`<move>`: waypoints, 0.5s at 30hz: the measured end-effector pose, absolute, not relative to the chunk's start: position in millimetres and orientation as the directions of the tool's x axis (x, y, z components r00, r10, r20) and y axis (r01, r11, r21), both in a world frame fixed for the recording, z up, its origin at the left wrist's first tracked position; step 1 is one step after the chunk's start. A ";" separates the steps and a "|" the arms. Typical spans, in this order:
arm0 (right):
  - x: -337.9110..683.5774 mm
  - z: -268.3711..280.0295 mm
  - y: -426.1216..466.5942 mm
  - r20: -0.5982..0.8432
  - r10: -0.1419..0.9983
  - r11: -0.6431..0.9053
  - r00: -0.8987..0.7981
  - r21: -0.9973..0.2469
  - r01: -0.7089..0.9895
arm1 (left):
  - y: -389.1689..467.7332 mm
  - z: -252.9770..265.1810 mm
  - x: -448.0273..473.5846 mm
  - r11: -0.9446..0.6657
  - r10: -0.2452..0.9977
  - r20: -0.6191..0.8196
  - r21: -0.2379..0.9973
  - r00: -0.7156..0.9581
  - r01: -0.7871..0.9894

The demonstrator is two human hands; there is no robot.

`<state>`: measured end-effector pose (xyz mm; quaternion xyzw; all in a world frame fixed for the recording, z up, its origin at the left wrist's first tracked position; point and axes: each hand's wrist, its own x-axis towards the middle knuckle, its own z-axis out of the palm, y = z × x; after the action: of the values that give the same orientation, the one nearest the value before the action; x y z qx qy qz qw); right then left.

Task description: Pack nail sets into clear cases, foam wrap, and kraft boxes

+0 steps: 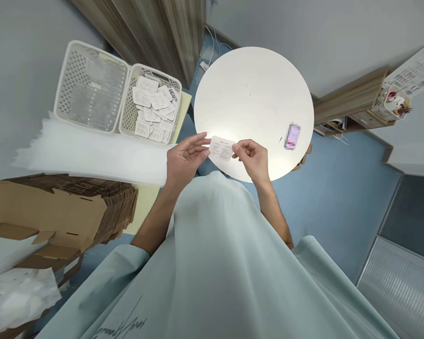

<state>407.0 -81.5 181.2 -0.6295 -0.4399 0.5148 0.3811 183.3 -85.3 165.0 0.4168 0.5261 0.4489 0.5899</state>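
I look down at a round white desk (254, 84) in the upper middle of the frame; its edge curves all the way round, and the bottom of it comes close to the pale blue-green shirt (219, 245); a wide stretch of white top runs up and right from the hands, so I see lots of room to move that way; a pink, blurry thing (292, 136) sits near the right edge; past that edge the blue floor (328, 188) goes on to the right of the frame.

The left side is tighter; a pile of white sheets (102, 157) reaches almost to the left hand (183, 160); above it, in the upper left, two baskets stand side by side, one basket (127, 115) full of small cards (155, 106) and one basket with see-through things (88, 108); brown cardboard (56, 207) is stacked below.

The little white card (221, 149) is between my two hands, in front of the desk's lower left edge; my right hand (254, 157) pinches its right side with thumb and finger; my left hand is loose, thumb and fingers apart, tips right by the card's left side; I cannot tell if they touch it.
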 end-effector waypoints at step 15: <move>426.9 174.5 -72.8 -0.343 0.923 -0.341 -0.173 -0.939 0.040 | -76.4 168.9 188.6 0.574 0.735 -0.369 0.785 0.569 -0.233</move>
<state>426.9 -72.8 174.5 -0.5352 -0.4500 0.6197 0.3563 188.6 -76.4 168.9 0.3524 0.3560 0.2977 0.8127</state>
